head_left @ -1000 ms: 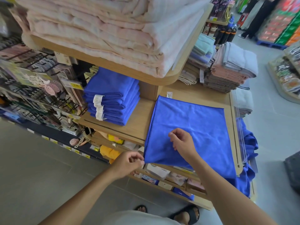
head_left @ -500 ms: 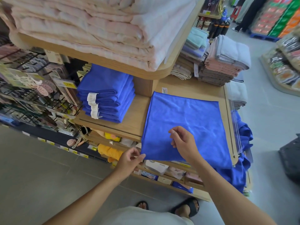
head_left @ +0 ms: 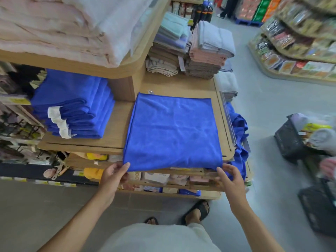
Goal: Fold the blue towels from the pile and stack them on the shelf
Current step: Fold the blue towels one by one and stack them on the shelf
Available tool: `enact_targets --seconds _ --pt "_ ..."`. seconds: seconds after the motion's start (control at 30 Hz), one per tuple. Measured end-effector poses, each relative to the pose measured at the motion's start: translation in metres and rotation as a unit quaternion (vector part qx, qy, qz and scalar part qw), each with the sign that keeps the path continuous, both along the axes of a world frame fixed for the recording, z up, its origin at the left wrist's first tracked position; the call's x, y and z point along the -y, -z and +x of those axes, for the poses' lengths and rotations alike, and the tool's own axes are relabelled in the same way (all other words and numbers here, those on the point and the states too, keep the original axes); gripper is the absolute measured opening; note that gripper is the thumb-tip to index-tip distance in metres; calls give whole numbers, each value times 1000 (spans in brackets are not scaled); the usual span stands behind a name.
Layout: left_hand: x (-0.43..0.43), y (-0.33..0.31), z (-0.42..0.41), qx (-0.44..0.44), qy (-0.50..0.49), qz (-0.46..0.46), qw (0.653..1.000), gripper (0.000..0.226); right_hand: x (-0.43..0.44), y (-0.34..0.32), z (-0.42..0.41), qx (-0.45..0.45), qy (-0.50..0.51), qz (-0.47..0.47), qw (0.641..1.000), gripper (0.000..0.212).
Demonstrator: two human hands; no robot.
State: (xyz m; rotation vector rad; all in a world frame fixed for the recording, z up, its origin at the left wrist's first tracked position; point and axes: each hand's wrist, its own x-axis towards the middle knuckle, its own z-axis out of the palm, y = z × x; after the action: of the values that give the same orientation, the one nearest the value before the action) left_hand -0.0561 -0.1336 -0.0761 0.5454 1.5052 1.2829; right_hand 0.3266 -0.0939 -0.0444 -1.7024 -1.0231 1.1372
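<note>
A blue towel lies spread flat on the wooden shelf, its near edge hanging over the front. My left hand pinches its near left corner. My right hand holds its near right corner, fingers curled at the edge. A stack of folded blue towels with white labels sits on the same shelf to the left. A pile of loose blue towels hangs off the shelf's right side, partly hidden behind it.
Pink blankets fill the shelf above. Folded grey and pink towels stand at the back. Black baskets sit on the floor at right, where another person's hand shows. Small goods fill the lower shelves.
My right hand left the middle of the towel's near edge and went to its right corner. The left hand stays at the left corner. The towel now lies squarer, and the view shifted left.
</note>
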Motion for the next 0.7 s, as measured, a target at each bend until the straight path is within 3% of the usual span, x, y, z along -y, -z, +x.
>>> enact_targets --seconds 0.23,0.3,0.43,0.53,0.7 --pt "-1 -19 -9 120 27 7 992 13 -14 -8 1 -177 36 -83 980 18" --pt "1 -21 -12 124 32 12 992 15 -15 -12 4 -153 1 -80 985 16" --pt "5 -24 -14 98 33 7 995 10 -18 -18 5 -10 -83 -64 994 15" --pt "7 -26 -18 116 16 24 993 5 -19 -23 10 -28 -48 -68 996 26" --pt "9 -21 -17 19 1 -25 1000 20 -16 -20 9 -8 -81 -95 992 23"
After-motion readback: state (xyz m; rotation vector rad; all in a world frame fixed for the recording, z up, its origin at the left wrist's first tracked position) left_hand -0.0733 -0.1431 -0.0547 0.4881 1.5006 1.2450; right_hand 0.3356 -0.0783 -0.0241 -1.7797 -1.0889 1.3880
